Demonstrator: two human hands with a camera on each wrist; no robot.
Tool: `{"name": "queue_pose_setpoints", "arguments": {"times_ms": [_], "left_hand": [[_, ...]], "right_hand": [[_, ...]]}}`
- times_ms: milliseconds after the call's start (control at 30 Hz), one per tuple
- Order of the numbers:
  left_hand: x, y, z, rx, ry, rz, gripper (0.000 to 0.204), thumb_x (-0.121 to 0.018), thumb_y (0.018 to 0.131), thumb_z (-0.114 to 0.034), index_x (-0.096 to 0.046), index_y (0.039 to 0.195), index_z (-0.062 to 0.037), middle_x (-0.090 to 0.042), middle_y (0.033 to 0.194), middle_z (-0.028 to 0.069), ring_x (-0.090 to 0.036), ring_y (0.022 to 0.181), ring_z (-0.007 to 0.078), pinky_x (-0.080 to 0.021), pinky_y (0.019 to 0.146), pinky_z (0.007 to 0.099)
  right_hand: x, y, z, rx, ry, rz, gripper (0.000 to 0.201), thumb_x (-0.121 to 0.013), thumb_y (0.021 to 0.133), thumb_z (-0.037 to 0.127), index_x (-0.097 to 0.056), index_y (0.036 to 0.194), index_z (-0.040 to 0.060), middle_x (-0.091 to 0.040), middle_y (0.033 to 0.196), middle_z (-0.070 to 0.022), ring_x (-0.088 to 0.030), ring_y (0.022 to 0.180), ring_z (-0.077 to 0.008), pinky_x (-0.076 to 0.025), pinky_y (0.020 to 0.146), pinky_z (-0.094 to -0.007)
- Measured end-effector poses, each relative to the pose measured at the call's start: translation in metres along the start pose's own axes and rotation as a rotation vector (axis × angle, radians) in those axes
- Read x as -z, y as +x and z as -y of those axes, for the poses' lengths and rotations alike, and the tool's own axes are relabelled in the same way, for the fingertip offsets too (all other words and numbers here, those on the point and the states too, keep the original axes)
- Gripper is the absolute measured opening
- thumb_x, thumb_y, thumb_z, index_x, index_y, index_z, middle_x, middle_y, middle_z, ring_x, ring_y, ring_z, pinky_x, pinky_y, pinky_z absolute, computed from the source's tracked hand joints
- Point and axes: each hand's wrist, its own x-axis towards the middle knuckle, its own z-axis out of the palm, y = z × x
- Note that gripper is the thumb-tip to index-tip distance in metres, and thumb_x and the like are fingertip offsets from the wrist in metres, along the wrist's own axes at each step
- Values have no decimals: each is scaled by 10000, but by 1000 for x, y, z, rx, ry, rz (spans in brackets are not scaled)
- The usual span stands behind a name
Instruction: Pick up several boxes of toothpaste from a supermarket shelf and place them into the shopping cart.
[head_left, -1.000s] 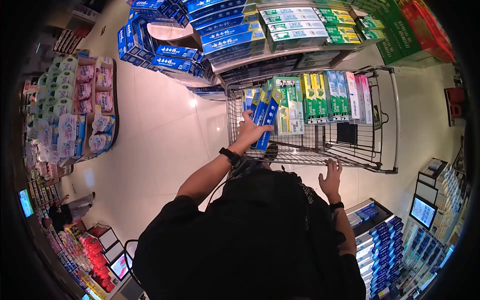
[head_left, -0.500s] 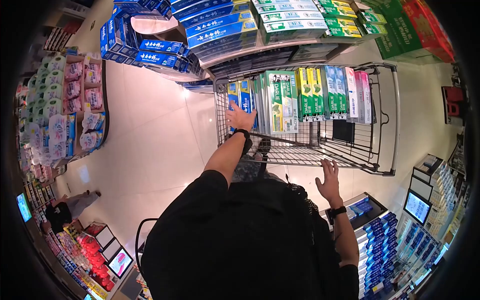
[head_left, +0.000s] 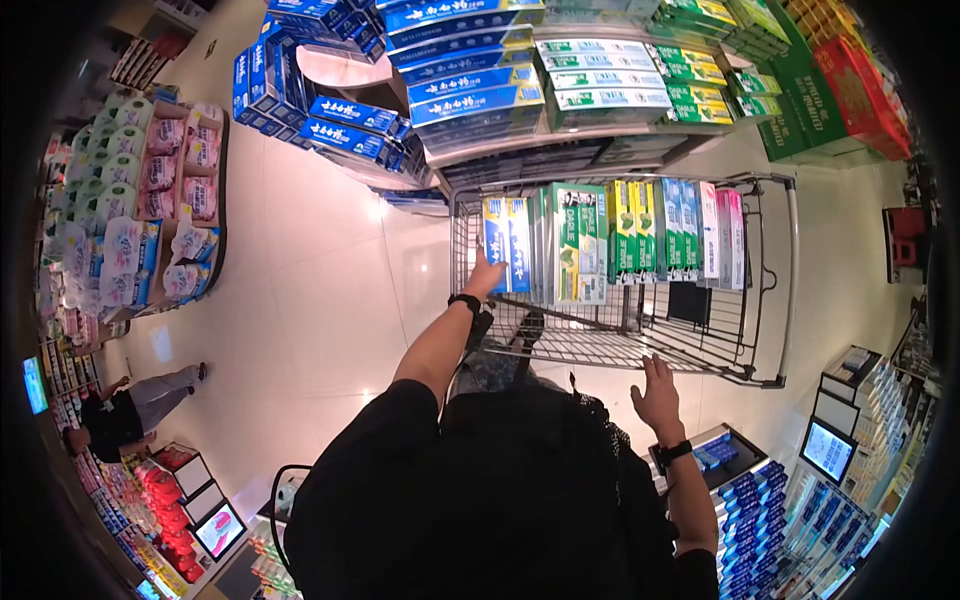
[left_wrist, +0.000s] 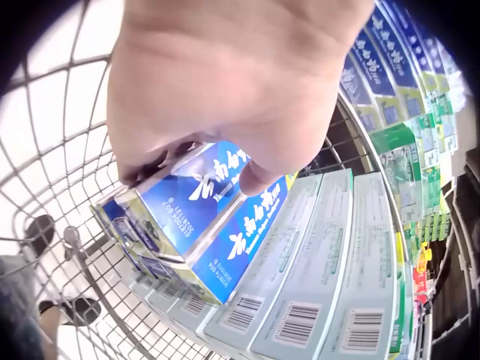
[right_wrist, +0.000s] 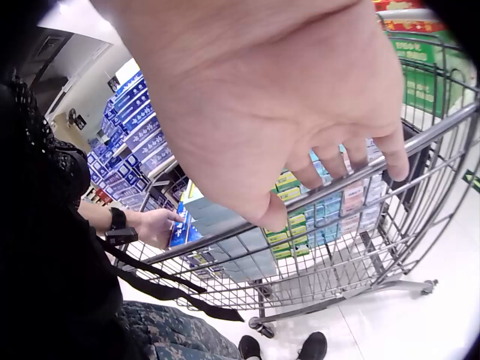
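Observation:
In the head view, my left hand is at the left end of the shopping cart. Its fingers curl over the outer side of a blue toothpaste box, and the thumb lies along the top by the seam with a second blue toothpaste box. Both stand upright in the cart, against a row of pale green-white boxes. Fingers extended, my right hand lies at the near rail of the cart; the right wrist view has its fingertips over that rail.
Green Darlie boxes and pink boxes fill the cart's far side. Behind it rises a shelf stacked with toothpaste. Tissue packs stand on a display at left. Another person is at lower left.
The blue box my left hand held tilted above the cart now stands upright beside the other blue one. That hand has shifted to its outer side. My right hand stays by the rail.

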Motion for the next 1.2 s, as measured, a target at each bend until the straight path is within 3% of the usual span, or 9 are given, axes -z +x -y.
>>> {"name": "queue_pose_setpoints", "arguments": {"times_ms": [100,233,300,367,433,533,700,867,1200], "left_hand": [[-13,-4,13,204,436,-137,903,-773,937,-318,-340,1613,95,-614,1442,394,-635,1355,481,-518,1143,496],[20,-88,-181,-284,760,57,582,-699,959,-423,-689,1357,2,-717,1371,259,-716,1209,432,-575,1019,529],[42,-89,-270,-848,599,-246,370,-700,962,-249,-706,1261,-31,-732,1221,228,-715,1090,434,-567,930,535],[74,-75,-376,-1288,617,-511,516,-755,909,-159,-626,1389,-22,-664,1349,226,-642,1227,433,-516,1028,504],[100,-47,-451,-1437,759,-748,662,-794,880,-180,-573,1493,-65,-611,1446,173,-582,1306,381,-453,1098,521],[131,16,-505,-1361,1087,-520,870,-880,847,-368,-505,1596,-134,-573,1528,175,-539,1407,369,-429,1144,555],[136,36,-509,-1157,1446,-520,1140,-959,732,-527,-433,1669,-146,-520,1617,182,-494,1468,376,-424,1159,544],[133,42,-532,-1137,1426,-451,1266,-1020,576,-573,-483,1573,-6,-604,1379,184,-566,1308,375,-471,1106,495],[144,58,-498,-1074,1419,-301,1188,-993,624,-513,-438,1593,-108,-645,1345,233,-615,1290,457,-514,1045,593]], "right_hand": [[-1,-13,10,-8,19,1,772,-805,913,225,-503,1592,18,-466,1658,-270,-487,1489,-446,-496,1194,-508],[11,-4,30,30,60,-120,664,-798,917,224,-577,1502,-1,-534,1588,-272,-564,1394,-459,-532,1137,-508],[27,2,43,37,112,-217,503,-779,928,168,-640,1372,-23,-622,1461,-252,-610,1317,-455,-551,1077,-513],[33,8,43,72,143,-293,458,-773,933,144,-648,1343,-15,-643,1408,-231,-633,1269,-445,-564,1040,-513],[47,9,51,60,162,-297,445,-770,935,139,-651,1338,-6,-654,1376,-226,-646,1239,-445,-567,1025,-516],[56,10,57,42,188,-286,420,-767,937,129,-655,1324,10,-674,1316,-216,-665,1193,-446,-572,1001,-518],[44,-6,64,81,248,-286,397,-771,941,129,-661,1303,4,-688,1270,-212,-676,1166,-449,-577,987,-506],[33,-9,63,54,248,-237,398,-770,948,147,-676,1307,3,-688,1296,-215,-666,1197,-446,-568,1021,-504],[16,-30,61,18,245,-199,410,-767,962,153,-664,1335,19,-680,1322,-245,-646,1244,-466,-551,1057,-511]]}}
